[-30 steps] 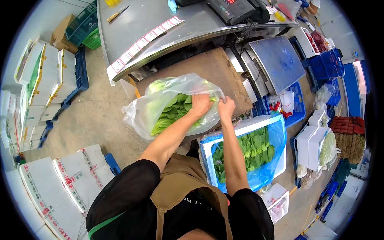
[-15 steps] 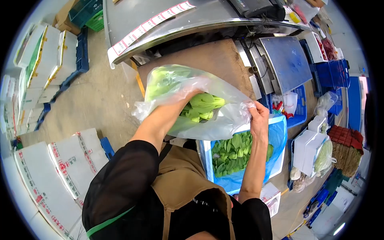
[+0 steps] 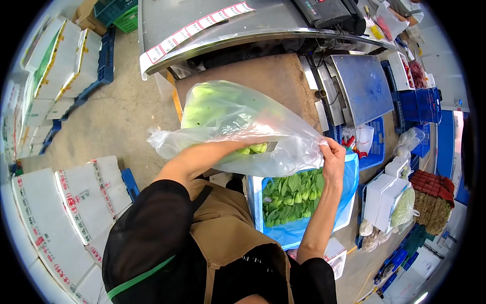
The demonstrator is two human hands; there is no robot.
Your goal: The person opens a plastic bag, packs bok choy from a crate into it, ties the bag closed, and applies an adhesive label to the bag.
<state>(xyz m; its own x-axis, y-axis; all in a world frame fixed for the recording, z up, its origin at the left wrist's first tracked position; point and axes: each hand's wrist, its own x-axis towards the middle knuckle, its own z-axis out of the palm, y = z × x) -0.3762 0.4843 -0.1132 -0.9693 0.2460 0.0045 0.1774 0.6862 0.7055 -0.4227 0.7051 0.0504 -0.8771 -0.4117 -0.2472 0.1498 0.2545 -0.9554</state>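
Note:
A large clear plastic bag (image 3: 238,109) holds leafy green bok choy (image 3: 210,104), seen blurred through the film. My left hand (image 3: 264,130) is inside the bag; the plastic covers it as a pinkish blur, so its fingers cannot be made out. Pale green stems (image 3: 253,149) show beside my left wrist at the bag's mouth. With closed fingers my right hand (image 3: 332,151) pinches the bag's right edge. Below that hand stands a white foam box (image 3: 256,202) lined with a blue plastic sheet (image 3: 298,230), with rows of bok choy (image 3: 293,195) in it.
A steel table (image 3: 263,20) with a strip of printed labels (image 3: 195,28) and a black machine (image 3: 329,12) is ahead. Under the bag lies a brown board (image 3: 253,71). White foam boxes (image 3: 45,202) stand at left. A blue-stained metal platform (image 3: 362,86) and crates are at right.
My left hand has gone deeper into the bag, and the bok choy that showed at its mouth is now mostly covered. My right hand has shifted slightly right and down, still pinching the edge.

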